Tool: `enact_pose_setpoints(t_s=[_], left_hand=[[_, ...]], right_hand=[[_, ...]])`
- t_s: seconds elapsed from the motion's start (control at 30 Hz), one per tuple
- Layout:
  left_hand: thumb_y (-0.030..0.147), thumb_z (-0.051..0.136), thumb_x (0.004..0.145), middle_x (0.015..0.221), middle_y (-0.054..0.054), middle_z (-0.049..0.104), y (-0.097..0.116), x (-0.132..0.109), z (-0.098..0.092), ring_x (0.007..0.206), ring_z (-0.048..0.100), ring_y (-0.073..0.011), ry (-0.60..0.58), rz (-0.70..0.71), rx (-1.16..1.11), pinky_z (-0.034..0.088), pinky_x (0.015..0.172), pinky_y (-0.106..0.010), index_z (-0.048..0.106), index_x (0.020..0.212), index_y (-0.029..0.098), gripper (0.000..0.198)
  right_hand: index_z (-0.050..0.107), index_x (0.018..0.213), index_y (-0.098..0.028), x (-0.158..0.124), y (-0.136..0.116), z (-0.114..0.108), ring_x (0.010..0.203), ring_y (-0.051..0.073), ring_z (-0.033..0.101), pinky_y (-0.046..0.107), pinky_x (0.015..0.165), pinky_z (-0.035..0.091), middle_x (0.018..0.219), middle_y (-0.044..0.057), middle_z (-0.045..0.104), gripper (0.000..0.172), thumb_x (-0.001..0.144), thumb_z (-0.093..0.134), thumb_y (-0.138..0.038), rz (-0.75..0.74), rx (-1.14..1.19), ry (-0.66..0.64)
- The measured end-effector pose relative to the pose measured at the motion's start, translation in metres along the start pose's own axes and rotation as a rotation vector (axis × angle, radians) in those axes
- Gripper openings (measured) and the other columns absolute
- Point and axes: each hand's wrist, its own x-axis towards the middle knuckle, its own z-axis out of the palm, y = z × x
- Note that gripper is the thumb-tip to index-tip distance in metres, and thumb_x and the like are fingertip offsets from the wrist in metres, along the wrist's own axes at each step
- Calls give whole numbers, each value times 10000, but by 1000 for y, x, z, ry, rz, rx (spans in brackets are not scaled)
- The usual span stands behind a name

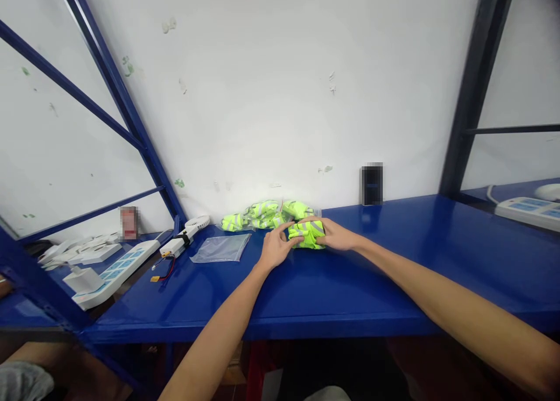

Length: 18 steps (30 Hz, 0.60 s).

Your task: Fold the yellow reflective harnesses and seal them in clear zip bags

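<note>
A small folded fluorescent yellow vest with grey reflective stripes (307, 235) lies on the blue table (350, 284) in front of me. My left hand (276, 246) pinches its left edge with thumb and fingers. My right hand (335, 234) covers its right side, fingers curled over the fabric. Just behind it sits a pile of more yellow striped vests (262, 213) against the white wall. A clear empty plastic bag (221, 248) lies flat to the left of my left hand.
A white power strip (116, 269), a white charger block (83, 278), a small white fan (196, 221) and a battery with red wires (165, 267) lie at the left. A dark box (371, 184) stands against the wall. Another power strip (531, 209) is far right. Blue frame struts (126, 115) slant at the left.
</note>
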Motion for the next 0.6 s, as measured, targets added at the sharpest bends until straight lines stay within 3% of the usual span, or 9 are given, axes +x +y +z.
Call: enact_pose_setpoints(t_s=[0.07,0.13,0.23,0.33,0.4,0.5,0.6], left_hand=[[536,740,696,778,-12,566,-2,1,-5,782,558,-180,83,113,161,422,694,-277,673,1069,223,492],[527,729,712,893,-25,568,-4,2,-7,861,546,-180,74,173,171,422,718,-270,644,965,200,422],[521,685,758,787,15,519,-7,5,-5,749,500,-139,37,179,114,385,662,-248,530,825,180,380],[513,607,824,706,43,425,-6,6,-3,670,413,-113,83,198,94,330,626,-238,432,752,185,378],[491,541,874,698,44,394,-2,4,0,658,381,-109,106,233,91,308,625,-243,395,739,189,361],[467,464,922,695,40,383,4,1,5,652,366,-114,111,293,97,293,629,-255,370,747,193,338],[469,419,943,678,41,371,8,-2,9,636,358,-115,90,324,82,285,619,-259,360,757,195,336]], right_hand=[[623,1176,-220,-1,-2,2,687,151,567,271,613,481,1031,36,664,616,580,549,-87,101,119,-51],[611,1174,-219,-2,-3,5,736,179,597,300,666,504,998,44,666,573,610,551,-137,187,307,-92],[569,1212,-228,-3,-4,11,921,233,627,348,809,514,1082,65,651,533,680,604,-243,176,462,-36],[473,1312,-265,-3,-6,18,1076,256,585,364,908,477,1244,61,581,705,662,744,-304,26,269,98],[467,1295,-258,-3,-8,23,1118,268,563,389,957,444,1261,66,566,734,642,792,-348,-56,126,167],[543,1122,-237,0,-9,29,1138,269,552,413,996,402,1239,72,582,553,661,786,-419,-109,7,310],[555,949,-227,3,-10,33,997,241,600,379,900,438,1080,51,645,404,692,756,-465,-84,-35,403]])
